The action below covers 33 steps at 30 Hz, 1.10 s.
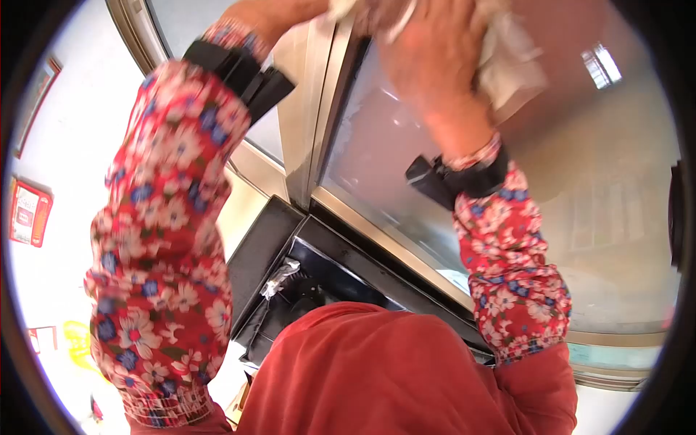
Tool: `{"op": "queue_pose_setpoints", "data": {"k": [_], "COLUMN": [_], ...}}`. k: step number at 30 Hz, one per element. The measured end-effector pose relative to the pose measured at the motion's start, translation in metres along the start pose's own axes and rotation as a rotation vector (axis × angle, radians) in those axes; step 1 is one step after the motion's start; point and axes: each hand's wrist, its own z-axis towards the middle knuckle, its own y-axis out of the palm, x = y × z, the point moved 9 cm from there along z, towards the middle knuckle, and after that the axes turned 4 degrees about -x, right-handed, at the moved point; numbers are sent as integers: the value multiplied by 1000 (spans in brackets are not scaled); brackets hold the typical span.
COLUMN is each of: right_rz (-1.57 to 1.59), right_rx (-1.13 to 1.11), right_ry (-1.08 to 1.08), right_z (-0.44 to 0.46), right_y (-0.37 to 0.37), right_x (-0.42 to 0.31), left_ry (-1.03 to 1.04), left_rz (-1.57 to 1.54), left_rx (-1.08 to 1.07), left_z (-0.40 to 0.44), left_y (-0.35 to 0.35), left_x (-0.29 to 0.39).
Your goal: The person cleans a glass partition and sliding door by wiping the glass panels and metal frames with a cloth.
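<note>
My right hand [438,61] is raised in front of a glass pane [580,174], its fingers curled on a pale, crumpled cloth [511,69]. Part of the cloth hangs past the right side of that hand, smeared by motion. My left hand [286,13] reaches in at the top edge, close to more pale cloth. Its fingers are cut off or hidden, so its grip does not show. Both forearms wear red floral sleeve covers, with a black band [232,69] at the left wrist and another black band [478,177] at the right.
A metal frame [319,109] borders the glass. Below it stands a black, glossy padded seat or box [333,272] with a crumpled silvery-white scrap [281,279] on it. On the left, a white wall [72,123] carries a red-edged card [30,212].
</note>
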Motion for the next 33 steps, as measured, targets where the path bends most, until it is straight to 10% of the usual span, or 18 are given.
{"op": "queue_pose_setpoints", "data": {"k": [7, 23, 33], "right_rz": [358, -1210, -1098], "right_rx": [434, -523, -720], "right_ry": [521, 721, 637], "right_z": [-182, -302, -326], "right_y": [-60, -57, -51], "right_x": [135, 130, 145], "left_ry": [-109, -1054, -1592], "left_rz": [-548, -321, -538], "left_rx": [-288, -859, -945], "left_z": [-55, -262, -384], "left_y": [-38, -139, -122], "left_x": [-19, 96, 263]}}
